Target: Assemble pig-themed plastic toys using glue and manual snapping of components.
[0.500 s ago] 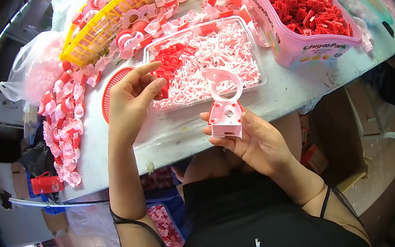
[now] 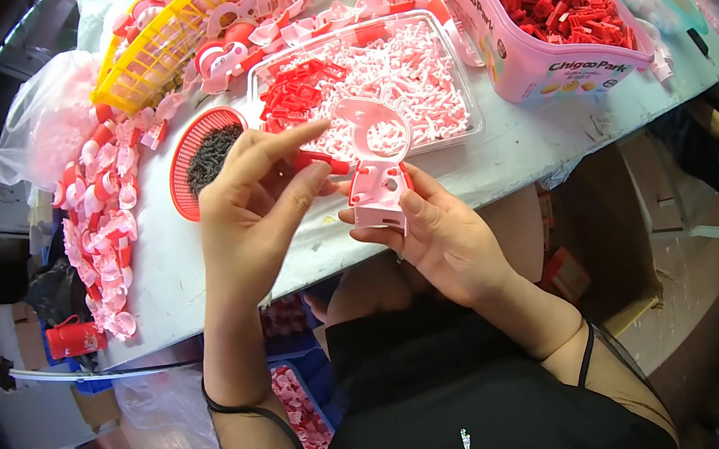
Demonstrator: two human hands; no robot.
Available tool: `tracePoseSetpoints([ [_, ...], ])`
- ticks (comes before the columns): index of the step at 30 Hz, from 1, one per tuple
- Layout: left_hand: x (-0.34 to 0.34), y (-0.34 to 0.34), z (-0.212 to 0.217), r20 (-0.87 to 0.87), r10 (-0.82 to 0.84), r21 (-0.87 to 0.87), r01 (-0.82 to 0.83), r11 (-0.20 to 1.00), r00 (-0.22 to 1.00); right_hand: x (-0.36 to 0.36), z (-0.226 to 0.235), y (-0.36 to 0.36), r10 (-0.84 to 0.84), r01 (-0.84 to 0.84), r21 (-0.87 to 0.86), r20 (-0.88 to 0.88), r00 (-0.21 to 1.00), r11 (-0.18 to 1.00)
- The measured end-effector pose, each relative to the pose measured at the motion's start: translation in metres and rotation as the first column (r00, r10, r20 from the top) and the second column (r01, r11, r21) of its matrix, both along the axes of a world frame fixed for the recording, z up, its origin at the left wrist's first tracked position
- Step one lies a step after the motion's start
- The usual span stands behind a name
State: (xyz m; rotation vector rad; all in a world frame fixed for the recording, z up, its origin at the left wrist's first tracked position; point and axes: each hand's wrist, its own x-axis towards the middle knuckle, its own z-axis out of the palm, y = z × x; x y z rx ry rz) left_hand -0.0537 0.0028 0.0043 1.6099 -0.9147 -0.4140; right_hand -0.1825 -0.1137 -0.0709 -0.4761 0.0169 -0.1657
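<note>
My right hand (image 2: 456, 244) grips a pink and red plastic toy housing (image 2: 378, 195) by its lower body, thumb on one side and fingers on the other. A round ring opening with a raised flap tops this housing. Close by on its left, my left hand (image 2: 241, 212) pinches a small red plastic piece (image 2: 325, 161) between thumb and fingers; the fingers partly hide it. Behind both hands stands a clear plastic tray (image 2: 475, 125) with many small pink pegs (image 2: 413, 74) and, at its left, a pile of red plastic clips (image 2: 298, 93).
A red mesh basket (image 2: 179, 179) of small dark screw-like parts (image 2: 212, 157) stands left of the tray. A pink tub (image 2: 522, 83) full of red pieces is at the right. Pink toy parts (image 2: 105, 238) cover the left table edge, near a yellow basket (image 2: 123, 87).
My left hand has moved right from the tray to beside the toy housing, now with a red piece showing in it. The housing has shifted slightly left and up.
</note>
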Motion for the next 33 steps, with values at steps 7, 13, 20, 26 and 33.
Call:
tracePoseSetpoints([
  [7,-0.008,0.006,-0.012,0.137,-0.037,-0.044,0.043,0.998,0.99,0.003,-0.006,0.009,-0.164,0.169,-0.184,0.045,0.985,0.968],
  [13,-0.011,0.008,-0.022,0.245,0.023,-0.071,-0.006,0.997,0.969,0.003,-0.008,0.01,-0.13,0.139,-0.138,0.072,0.989,0.981],
  [20,-0.004,0.01,-0.016,0.149,0.001,0.02,-0.004,1.0,0.989,0.002,-0.002,0.005,-0.038,0.039,-0.018,0.029,0.999,0.999],
  [26,-0.005,0.004,-0.015,-0.173,0.033,-0.002,-0.034,0.999,0.984,0.001,-0.003,0.001,-0.004,0.004,0.038,-0.01,1.0,0.999],
  [33,-0.004,0.01,-0.002,0.167,0.002,0.111,-0.021,0.994,0.986,-0.001,-0.001,0.0,0.013,-0.013,0.009,-0.016,1.0,1.0],
])
